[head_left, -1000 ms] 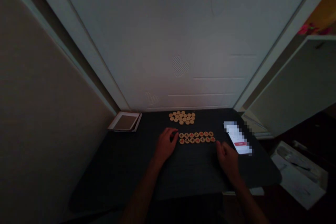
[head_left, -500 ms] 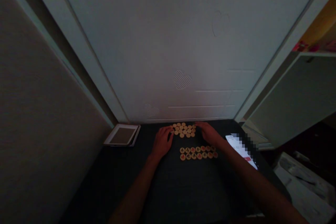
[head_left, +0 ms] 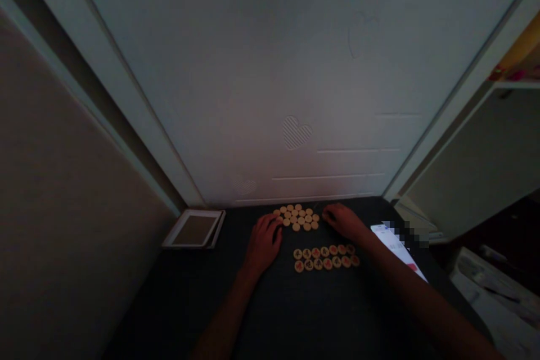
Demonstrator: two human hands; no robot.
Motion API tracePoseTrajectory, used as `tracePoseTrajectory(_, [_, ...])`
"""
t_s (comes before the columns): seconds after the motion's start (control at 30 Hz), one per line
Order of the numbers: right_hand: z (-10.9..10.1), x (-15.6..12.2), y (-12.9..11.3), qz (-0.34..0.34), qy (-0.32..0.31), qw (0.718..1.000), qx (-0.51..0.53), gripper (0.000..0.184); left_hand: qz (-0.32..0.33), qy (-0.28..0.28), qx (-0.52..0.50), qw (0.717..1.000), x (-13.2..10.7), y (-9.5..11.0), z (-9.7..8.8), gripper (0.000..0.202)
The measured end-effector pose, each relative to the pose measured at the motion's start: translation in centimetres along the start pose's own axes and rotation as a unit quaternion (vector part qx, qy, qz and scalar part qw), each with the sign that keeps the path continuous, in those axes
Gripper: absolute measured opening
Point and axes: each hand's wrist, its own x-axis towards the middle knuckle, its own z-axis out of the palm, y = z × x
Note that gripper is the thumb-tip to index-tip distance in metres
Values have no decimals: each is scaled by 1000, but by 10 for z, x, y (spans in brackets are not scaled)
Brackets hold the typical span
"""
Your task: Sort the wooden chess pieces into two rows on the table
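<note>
Round wooden xiangqi pieces (head_left: 294, 220) lie blank side up in a loose cluster near the back of the dark table (head_left: 270, 309). Closer to me, two neat rows of face-up pieces (head_left: 318, 264) show red and dark characters. My left hand (head_left: 262, 243) rests palm down at the cluster's left edge, fingers spread and touching or covering the outermost pieces. Just right of the cluster is my right hand (head_left: 343, 221), its fingers curled together on what seems to be one xiangqi piece, mostly hidden by the fingertips.
A lit phone (head_left: 396, 250) lies to the right, beside my right forearm. At the back left sits a shallow white-rimmed box (head_left: 194, 229). A white panel with heart patterns (head_left: 297, 133) rises behind the table. White items (head_left: 498, 292) stand beyond the right edge.
My right hand has drawn away to the right from the cluster, and the piece under its fingertips is gone from there. My left hand stays at the left edge. The view has tilted slightly up.
</note>
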Motion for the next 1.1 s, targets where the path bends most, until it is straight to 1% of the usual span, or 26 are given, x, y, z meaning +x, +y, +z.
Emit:
tracePoseTrajectory(0.1, [-1, -2, 0, 11, 9, 1000, 5, 14, 1, 14, -14, 1000, -2, 3, -2, 21])
tracePoseTrajectory(0.2, [-2, -10, -6, 14, 18, 1000, 18, 20, -8, 24, -33, 999, -9, 11, -4, 20])
tracePoseTrajectory(0.27, [-2, -18, -12, 8, 16, 999, 26, 24, -7, 16, -47, 999, -15, 18, -6, 20])
tracePoseTrajectory(0.37, [-1, -26, -20, -6, 6, 999, 32, 20, -3, 4, -52, 999, -22, 24, -7, 20])
tracePoseTrajectory(0.53, [1, -22, -22, 2, 9, 999, 32, 14, -22, 22, -41, 999, -22, 23, -6, 18])
tracePoseTrajectory(0.67, [1, -16, -23, 10, 14, 999, 44, 15, -21, 23, -36, 999, -22, 21, -5, 17])
tracePoseTrajectory(0.8, [-5, -21, -34, 23, 27, 997, 64, 18, -28, 26, -58, 998, -22, 21, -7, 17])
tracePoseTrajectory(0.9, [-10, -41, -56, 31, 41, 995, 85, 24, -52, 40, -96, 993, -25, 30, -8, 16])
tracePoseTrajectory(0.97, [-8, -63, -76, 24, 41, 992, 113, 25, -71, 37, -134, 988, -31, 45, -9, 15])
tracePoseTrajectory(1.03, [0, -89, -98, 33, 52, 975, 215, 23, -88, 17, -180, 980, -42, 67, -13, 16])
tracePoseTrajectory(1.1, [13, -117, -118, 66, 64, 949, 300, 27, -107, -5, -223, 969, -56, 91, -18, 19])
